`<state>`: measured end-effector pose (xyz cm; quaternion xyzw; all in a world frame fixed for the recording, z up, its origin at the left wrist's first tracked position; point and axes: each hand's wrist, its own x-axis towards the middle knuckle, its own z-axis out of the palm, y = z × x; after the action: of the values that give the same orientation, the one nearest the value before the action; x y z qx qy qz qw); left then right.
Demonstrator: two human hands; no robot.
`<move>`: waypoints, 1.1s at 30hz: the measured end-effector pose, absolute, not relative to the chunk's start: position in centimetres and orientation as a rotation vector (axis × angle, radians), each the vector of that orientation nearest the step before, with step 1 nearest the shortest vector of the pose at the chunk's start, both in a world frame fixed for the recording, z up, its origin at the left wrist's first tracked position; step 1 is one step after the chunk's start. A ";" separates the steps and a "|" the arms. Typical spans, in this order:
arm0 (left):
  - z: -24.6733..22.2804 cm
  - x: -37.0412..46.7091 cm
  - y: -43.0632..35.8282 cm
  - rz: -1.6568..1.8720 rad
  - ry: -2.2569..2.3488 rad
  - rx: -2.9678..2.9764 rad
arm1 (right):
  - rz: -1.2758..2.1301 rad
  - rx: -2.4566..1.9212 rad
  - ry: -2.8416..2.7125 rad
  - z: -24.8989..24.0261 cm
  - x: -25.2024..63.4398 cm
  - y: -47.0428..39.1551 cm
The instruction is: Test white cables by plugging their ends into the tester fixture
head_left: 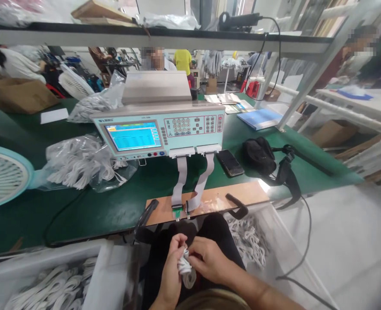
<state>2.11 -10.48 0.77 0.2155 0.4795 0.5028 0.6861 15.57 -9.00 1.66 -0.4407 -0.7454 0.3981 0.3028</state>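
One coiled white cable is held between the forward-pointing left hand and the inward-curled right hand.

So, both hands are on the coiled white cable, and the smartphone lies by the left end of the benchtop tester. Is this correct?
Not entirely: in the head view, the smartphone lies by the right end of the benchtop tester, not the left. The left hand and right hand are indeed on the coiled white cable.
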 end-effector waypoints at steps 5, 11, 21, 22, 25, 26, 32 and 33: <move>1.6 1.8 -9.5 0.971 1.118 0.574 | 1.213 -1.206 -1.625 0.9 15.1 -7.7; 1.5 0.9 -7.6 0.963 1.094 0.559 | 1.284 -1.274 -1.324 0.5 14.1 -6.0; 1.1 0.8 -6.6 0.962 1.098 0.428 | 1.309 -1.264 -1.207 0.5 14.0 -4.9; 1.0 0.8 -6.5 0.951 1.095 0.434 | 1.310 -1.262 -1.196 0.5 14.0 -4.9; 0.7 0.5 -6.4 0.927 1.096 0.504 | 1.366 -1.242 -1.134 0.7 13.9 -4.7; 0.6 0.3 -6.3 0.923 1.115 0.556 | 1.407 -1.230 -1.104 0.8 13.9 -4.7; 0.5 -1.3 -5.3 0.871 1.167 1.039 | 1.586 -1.195 -0.897 1.5 13.4 -4.4; 0.4 -1.4 -5.1 0.880 1.166 1.059 | 1.600 -1.196 -0.856 1.6 13.3 -4.4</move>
<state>-1.42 -5.13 0.42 0.4605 0.5069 0.3826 0.6202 13.31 -4.35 1.60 -0.4872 -0.3487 0.6517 0.4652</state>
